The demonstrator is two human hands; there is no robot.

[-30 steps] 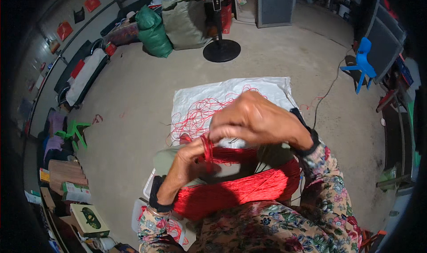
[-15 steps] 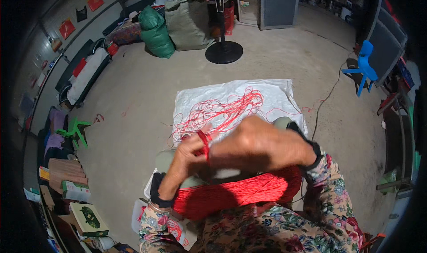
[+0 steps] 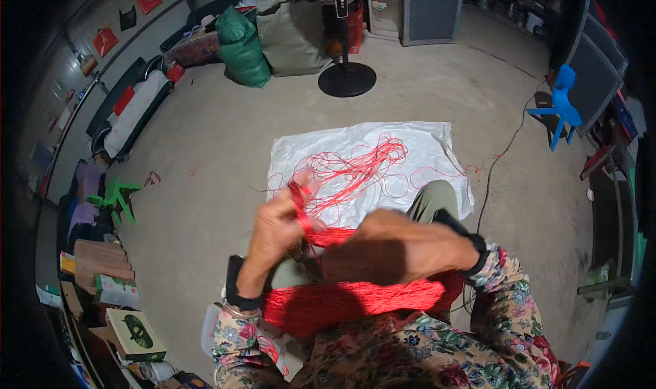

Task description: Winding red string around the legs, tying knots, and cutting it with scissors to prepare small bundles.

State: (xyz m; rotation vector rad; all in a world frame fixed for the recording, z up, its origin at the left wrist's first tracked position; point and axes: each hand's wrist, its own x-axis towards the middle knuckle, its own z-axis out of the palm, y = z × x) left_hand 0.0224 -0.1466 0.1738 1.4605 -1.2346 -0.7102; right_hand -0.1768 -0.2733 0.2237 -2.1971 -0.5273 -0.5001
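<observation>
A thick bundle of red cord [image 3: 355, 300] lies across my lap. My left hand [image 3: 277, 228] is raised and pinches a few red strands that run up from the bundle. My right hand [image 3: 396, 249] sits just right of it, fingers curled over the same strands near where they meet the bundle. Loose red cord [image 3: 359, 167] lies tangled on a white sheet [image 3: 430, 150] spread on the floor in front of my knees.
A fan stand with a round black base [image 3: 347, 79] is beyond the sheet, with green and grey sacks [image 3: 242, 44] behind it. A blue plastic chair [image 3: 562, 105] is at right, a green stool [image 3: 116, 197] and boxes [image 3: 113, 290] at left. A cable [image 3: 506, 153] crosses the floor.
My right hand has dropped from above the sheet down toward my lap. My left hand has risen with the pinched strands, and more of the tangled cord shows.
</observation>
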